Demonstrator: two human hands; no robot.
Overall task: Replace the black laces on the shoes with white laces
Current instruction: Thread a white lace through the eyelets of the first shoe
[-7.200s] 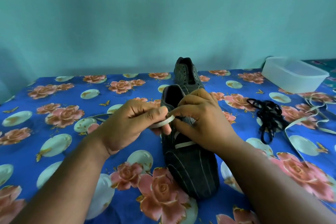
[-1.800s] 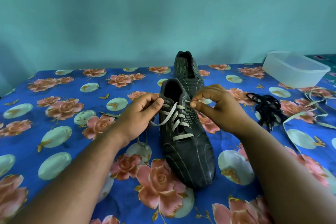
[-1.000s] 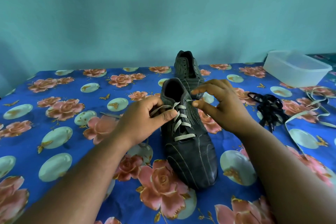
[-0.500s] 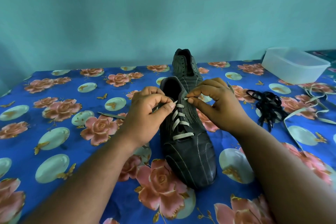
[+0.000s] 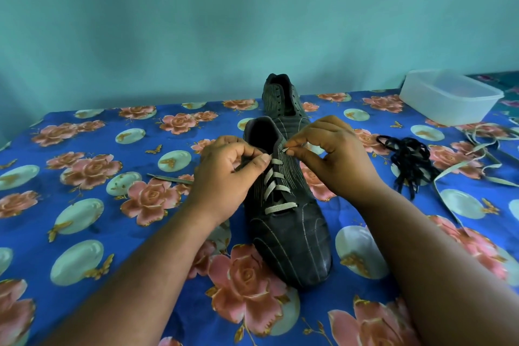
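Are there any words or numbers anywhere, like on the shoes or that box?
None can be read.
Near shoe: only pale stripes, no words.
Far shoe: stripes too, no label showing.
Plastic box: plain, no label.
Cloth: only roses and butterflies.

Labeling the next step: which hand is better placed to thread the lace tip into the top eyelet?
Probably right. The right hand pinches the white lace tip at the near shoe top right eyelets; the left hand only holds the other side taut.
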